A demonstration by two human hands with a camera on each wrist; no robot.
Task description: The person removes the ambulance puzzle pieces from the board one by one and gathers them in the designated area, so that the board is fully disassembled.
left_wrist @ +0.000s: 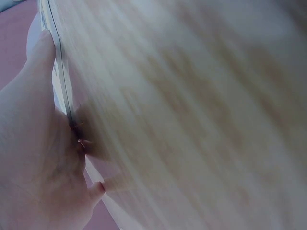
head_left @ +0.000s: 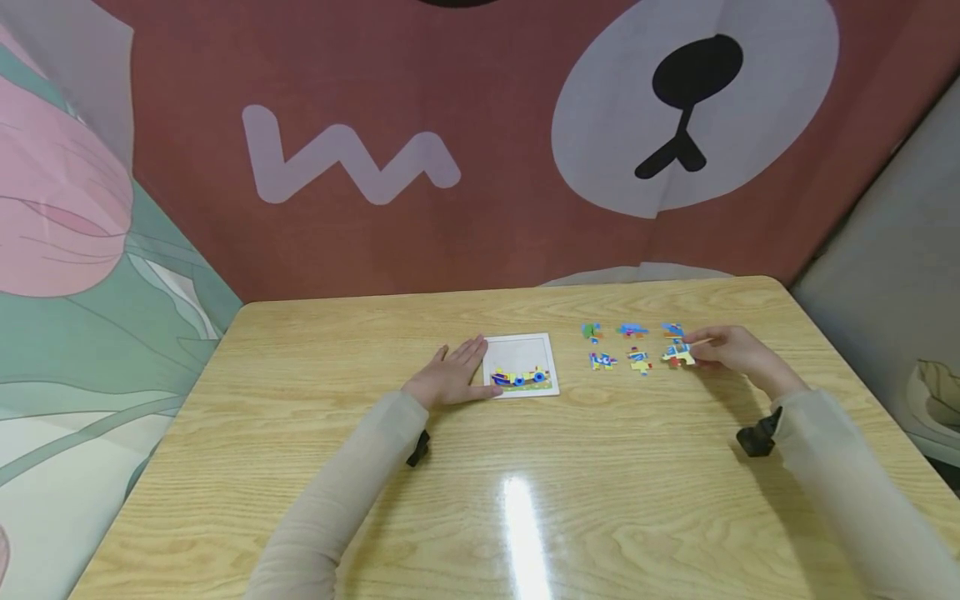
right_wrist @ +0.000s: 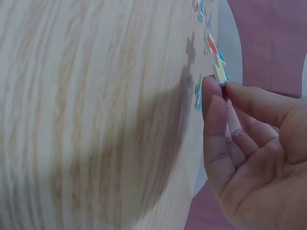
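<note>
A white puzzle tray [head_left: 517,352] lies on the table with joined picture pieces [head_left: 519,380] along its lower part. My left hand [head_left: 452,376] rests at the tray's left edge, fingers extended and thumb over its lower left corner. In the left wrist view the thumb runs along the tray's edge [left_wrist: 58,52]. Off to the right, my right hand [head_left: 738,357] pinches a jigsaw puzzle piece [head_left: 678,356] between thumb and fingertips. The right wrist view shows this yellow, red and blue piece [right_wrist: 219,69] tilted, its shadow falling on the table.
Several loose jigsaw pieces lie in two rows right of the tray, among them a green one [head_left: 591,332], a blue one [head_left: 632,330], and a yellow one [head_left: 640,362]. A fabric backdrop [head_left: 420,242] hangs behind the wooden table [head_left: 360,350].
</note>
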